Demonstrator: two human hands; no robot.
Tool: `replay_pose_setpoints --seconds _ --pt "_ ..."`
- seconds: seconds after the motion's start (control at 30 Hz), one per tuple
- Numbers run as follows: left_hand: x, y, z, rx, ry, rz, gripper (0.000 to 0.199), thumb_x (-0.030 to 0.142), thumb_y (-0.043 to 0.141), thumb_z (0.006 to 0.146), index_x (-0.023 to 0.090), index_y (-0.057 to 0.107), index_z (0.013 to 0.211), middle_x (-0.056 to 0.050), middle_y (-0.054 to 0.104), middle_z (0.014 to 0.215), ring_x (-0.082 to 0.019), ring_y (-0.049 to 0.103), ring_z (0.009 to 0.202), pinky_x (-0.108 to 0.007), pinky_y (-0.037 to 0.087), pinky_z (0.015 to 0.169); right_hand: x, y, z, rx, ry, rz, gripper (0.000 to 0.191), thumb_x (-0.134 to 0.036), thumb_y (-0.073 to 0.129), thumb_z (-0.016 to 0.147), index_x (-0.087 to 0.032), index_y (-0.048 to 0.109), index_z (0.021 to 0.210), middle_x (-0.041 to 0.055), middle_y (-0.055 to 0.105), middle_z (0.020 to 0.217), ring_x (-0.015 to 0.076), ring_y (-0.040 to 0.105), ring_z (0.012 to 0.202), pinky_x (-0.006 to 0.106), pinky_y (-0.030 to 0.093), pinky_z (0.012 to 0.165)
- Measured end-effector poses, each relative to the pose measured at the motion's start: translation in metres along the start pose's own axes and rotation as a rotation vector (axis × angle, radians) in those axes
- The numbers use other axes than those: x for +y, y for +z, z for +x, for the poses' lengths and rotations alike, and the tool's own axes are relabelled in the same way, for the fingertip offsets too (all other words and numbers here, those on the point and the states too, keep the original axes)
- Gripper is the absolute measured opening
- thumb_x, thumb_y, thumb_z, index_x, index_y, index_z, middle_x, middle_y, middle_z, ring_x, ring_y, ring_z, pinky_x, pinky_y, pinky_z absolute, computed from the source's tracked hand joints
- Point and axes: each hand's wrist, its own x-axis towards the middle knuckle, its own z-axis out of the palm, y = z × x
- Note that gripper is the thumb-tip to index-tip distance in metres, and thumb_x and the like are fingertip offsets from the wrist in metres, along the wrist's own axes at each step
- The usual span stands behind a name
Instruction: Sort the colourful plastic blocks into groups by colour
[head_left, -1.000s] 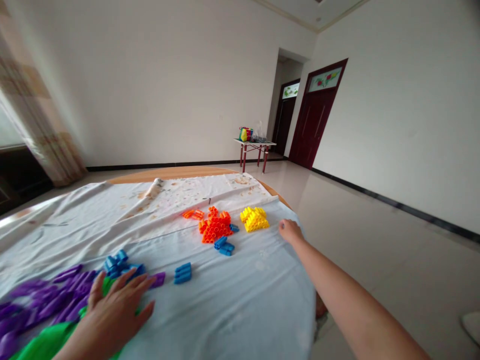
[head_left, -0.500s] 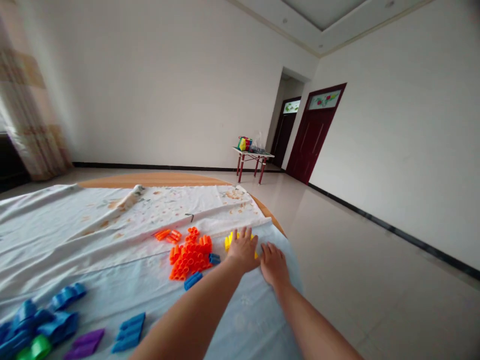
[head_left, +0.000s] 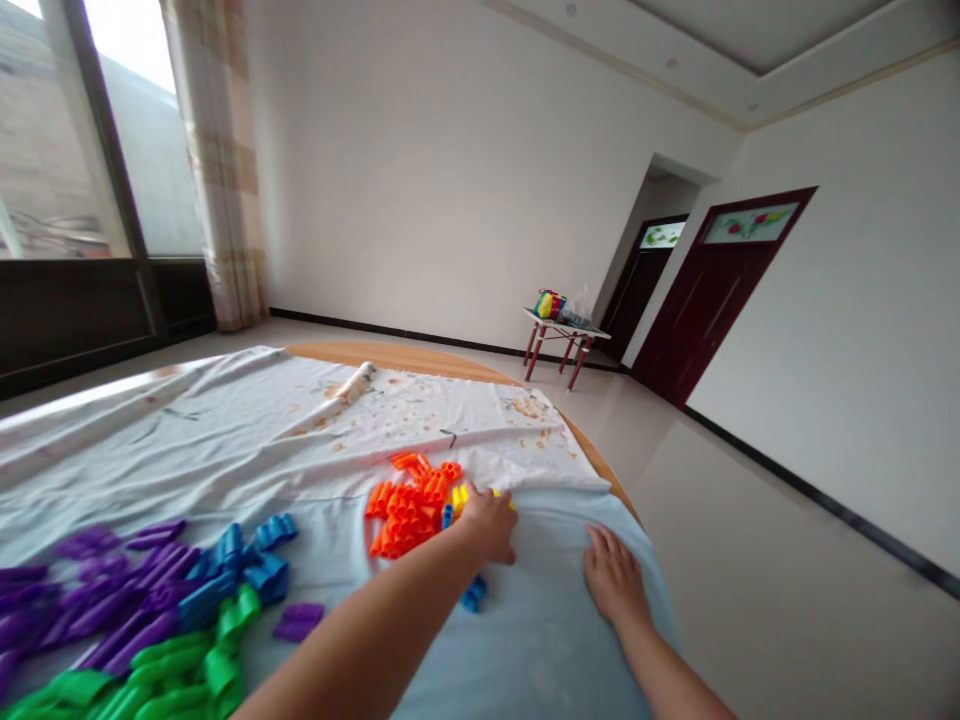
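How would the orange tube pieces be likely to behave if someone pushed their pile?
The orange tube pieces look hollow, so probably light for their size. Being rounded and stacked loosely, they would likely tumble or slide apart.

home room, patterned curtain (head_left: pixel 225 170), dark-red door (head_left: pixel 739 300)

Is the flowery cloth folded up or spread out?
Spread out: the flowery cloth lies wide across the wooden table, though wrinkles run through it.
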Motion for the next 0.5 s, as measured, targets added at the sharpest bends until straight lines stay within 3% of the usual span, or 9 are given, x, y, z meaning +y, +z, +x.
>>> replay_pose_setpoints --seconds 0.23,0.3,0.4,0.5 --pt "-0.088 -0.014 -0.116 0.020 -0.070 0.002 0.042 0.042 0.063 0.063 0.030 0.067 0.103 -0.008 0.051 0.134 -0.034 0.051 0.114 -0.064 0.026 0.100 0.000 -0.004 0.002 -0.006 0.015 -0.021 0.044 -0.025 0.033 0.089 -0.022 0.052 0.128 0.0078 0.050 0.136 0.0206 0.045 0.125 0.037 0.032 0.106" --pt "-0.115 -0.017 -0.151 0.022 -0.090 0.004 0.041 0.040 0.061 0.065 0.032 0.066 0.105 -0.005 0.052 0.134 -0.031 0.049 0.119 -0.060 0.021 0.106 0.001 -0.004 0.003 -0.018 0.006 -0.028 0.044 -0.025 0.032 0.089 -0.020 0.052 0.128 0.0084 0.050 0.136 0.0203 0.044 0.126 0.036 0.032 0.106" --pt "-0.146 -0.023 -0.198 0.074 -0.216 0.026 0.040 0.039 0.057 0.070 0.031 0.065 0.108 -0.007 0.053 0.134 -0.031 0.048 0.121 -0.059 0.013 0.109 0.002 -0.003 0.003 -0.041 0.006 -0.032 0.044 -0.026 0.031 0.090 -0.018 0.050 0.130 0.0090 0.049 0.136 0.0204 0.044 0.126 0.036 0.033 0.105" --pt "-0.159 -0.027 -0.236 0.214 -0.381 0.061 0.035 0.042 0.046 0.079 0.033 0.066 0.106 -0.004 0.060 0.126 -0.029 0.052 0.116 -0.057 0.008 0.111 0.002 -0.005 0.002 -0.064 0.018 -0.060 0.043 -0.025 0.032 0.091 -0.019 0.050 0.130 0.0096 0.049 0.136 0.0215 0.046 0.124 0.039 0.034 0.103"
